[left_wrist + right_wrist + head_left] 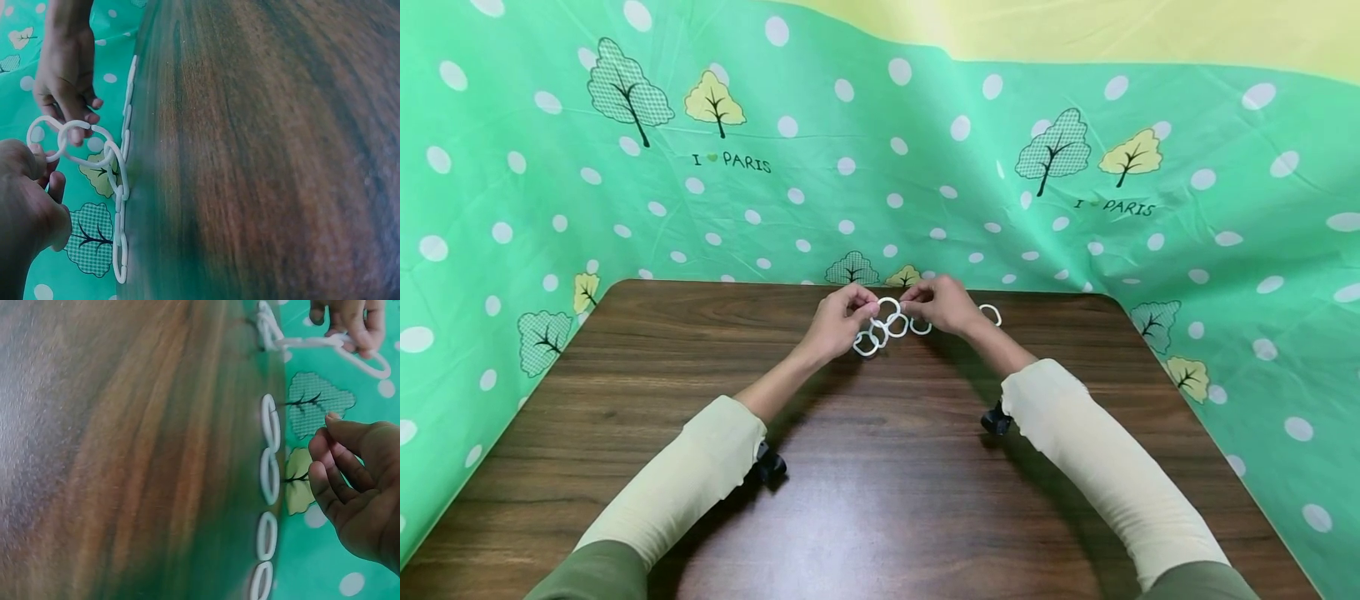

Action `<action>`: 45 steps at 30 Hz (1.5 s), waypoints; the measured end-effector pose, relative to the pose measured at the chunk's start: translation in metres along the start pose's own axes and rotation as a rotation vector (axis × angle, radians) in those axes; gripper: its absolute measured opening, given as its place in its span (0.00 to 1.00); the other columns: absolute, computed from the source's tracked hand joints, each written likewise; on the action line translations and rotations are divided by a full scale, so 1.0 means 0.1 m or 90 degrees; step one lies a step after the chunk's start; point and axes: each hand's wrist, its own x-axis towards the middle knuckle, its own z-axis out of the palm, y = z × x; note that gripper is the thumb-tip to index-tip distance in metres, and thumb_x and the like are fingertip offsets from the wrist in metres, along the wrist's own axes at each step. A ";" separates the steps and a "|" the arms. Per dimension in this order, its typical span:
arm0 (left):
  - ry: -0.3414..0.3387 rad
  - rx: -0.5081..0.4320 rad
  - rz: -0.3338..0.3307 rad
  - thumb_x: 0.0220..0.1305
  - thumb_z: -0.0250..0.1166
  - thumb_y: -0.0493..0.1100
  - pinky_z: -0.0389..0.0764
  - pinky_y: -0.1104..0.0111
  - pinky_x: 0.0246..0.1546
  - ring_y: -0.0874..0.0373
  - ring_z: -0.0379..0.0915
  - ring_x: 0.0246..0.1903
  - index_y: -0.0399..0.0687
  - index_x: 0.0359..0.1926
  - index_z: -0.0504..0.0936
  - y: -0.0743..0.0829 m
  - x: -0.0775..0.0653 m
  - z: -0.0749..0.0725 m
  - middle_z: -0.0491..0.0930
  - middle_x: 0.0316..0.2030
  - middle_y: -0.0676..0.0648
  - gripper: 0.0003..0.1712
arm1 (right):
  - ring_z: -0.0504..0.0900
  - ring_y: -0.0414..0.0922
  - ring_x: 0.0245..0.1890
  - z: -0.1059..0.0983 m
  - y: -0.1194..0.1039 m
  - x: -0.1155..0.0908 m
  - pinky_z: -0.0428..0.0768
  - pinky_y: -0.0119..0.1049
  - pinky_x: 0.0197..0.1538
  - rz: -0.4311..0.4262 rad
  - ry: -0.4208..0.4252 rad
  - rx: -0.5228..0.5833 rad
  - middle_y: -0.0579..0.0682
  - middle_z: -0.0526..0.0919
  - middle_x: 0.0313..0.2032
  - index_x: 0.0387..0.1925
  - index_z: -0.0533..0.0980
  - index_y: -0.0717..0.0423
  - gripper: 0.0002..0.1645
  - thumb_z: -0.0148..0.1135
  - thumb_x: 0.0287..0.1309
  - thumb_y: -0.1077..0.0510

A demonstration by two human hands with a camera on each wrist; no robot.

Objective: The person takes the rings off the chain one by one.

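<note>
Several white plastic chain links hang together as a short chain [867, 354] at the far edge of the table. Between thumb and fingers, the left hand [841, 318] pinches the raised end link [45, 118]; the linked rings below it reach down to the tabletop. Just right of the chain is the right hand [943, 305]. In the right wrist view its fingers [322, 447] are loosely bent with nothing visible between them, apart from the chain. More white links [270, 476] lie in a row along the edge beside the right hand, partly covered by it in the head view.
A dark wood-grain table [880, 500] spreads before the person. Green dotted cloth [820, 150] with printed trees hangs behind and on both sides. One white link [998, 313] lies right of the right wrist. Black devices [769, 465] are strapped under both sleeved forearms.
</note>
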 end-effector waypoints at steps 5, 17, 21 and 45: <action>0.008 0.008 -0.001 0.82 0.67 0.37 0.79 0.68 0.49 0.49 0.83 0.45 0.40 0.51 0.87 0.00 0.00 0.00 0.88 0.44 0.41 0.05 | 0.88 0.52 0.37 -0.07 -0.15 -0.04 0.80 0.29 0.39 -0.030 0.002 0.016 0.59 0.94 0.42 0.50 0.92 0.61 0.10 0.75 0.74 0.59; 0.018 0.003 -0.006 0.83 0.67 0.39 0.78 0.67 0.51 0.52 0.81 0.45 0.40 0.52 0.86 -0.01 0.02 0.01 0.87 0.44 0.41 0.06 | 0.91 0.46 0.40 -0.20 -0.31 -0.18 0.83 0.30 0.42 -0.056 -0.001 0.065 0.61 0.95 0.42 0.51 0.91 0.61 0.11 0.72 0.78 0.57; 0.021 0.001 -0.008 0.83 0.68 0.40 0.78 0.66 0.51 0.52 0.81 0.45 0.40 0.53 0.86 0.00 0.02 0.02 0.87 0.45 0.41 0.07 | 0.93 0.47 0.39 -0.21 -0.31 -0.20 0.83 0.29 0.40 -0.056 -0.008 0.097 0.67 0.94 0.43 0.52 0.90 0.62 0.14 0.69 0.81 0.55; 0.050 -0.035 -0.015 0.81 0.70 0.41 0.79 0.70 0.46 0.56 0.79 0.41 0.40 0.52 0.85 -0.05 -0.05 -0.03 0.85 0.41 0.44 0.09 | 0.91 0.54 0.40 -0.11 -0.39 -0.22 0.82 0.28 0.39 -0.066 0.004 0.090 0.60 0.95 0.42 0.52 0.91 0.62 0.12 0.73 0.77 0.58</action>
